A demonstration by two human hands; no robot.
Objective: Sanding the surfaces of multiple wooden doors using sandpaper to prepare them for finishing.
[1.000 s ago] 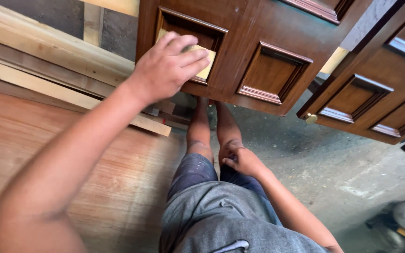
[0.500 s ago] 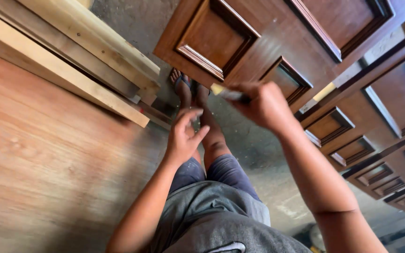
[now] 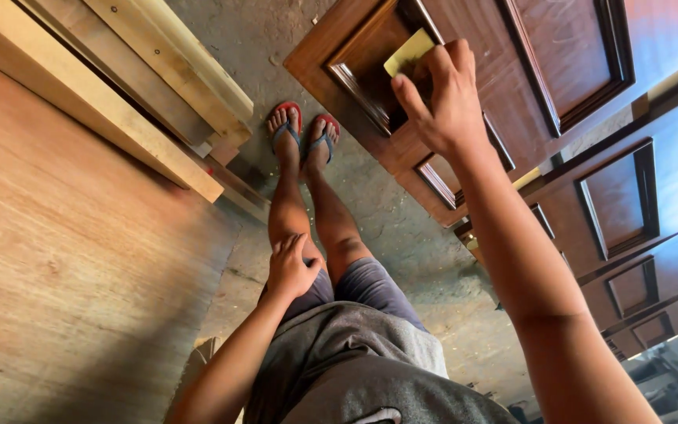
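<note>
Plywood sheet (image 3: 64, 267), reddish-brown, filled the left of the view, w/ pale timber planks (image 3: 143, 86) stacked along its upper edge. Concrete floor (image 3: 402, 235) ran btwn the sheet and the doors.

Your left hand (image 3: 292, 267) rested on your left thigh, just above the knee, fingers curled loosely over the leg, holding nothing. You wore grey shorts (image 3: 355, 345) and red flip-flops (image 3: 304, 129); feet were side by side on the floor, near the lower corner of the closest door.

Your right hand (image 3: 445, 94) was raised to the dark brown panelled door (image 3: 574, 55), fingers pinched on a small yellowish sanding pad (image 3: 410, 53). Pad sat pressed at the moulded edge of a recessed panel, upper part sticking out past your fingertips. Thumb side not visible, so grip detail beyond that: can't tell.

More panelled doors (image 3: 629, 196) of same colour leaned behind the first one, overlapping, towards the right edge.
</note>
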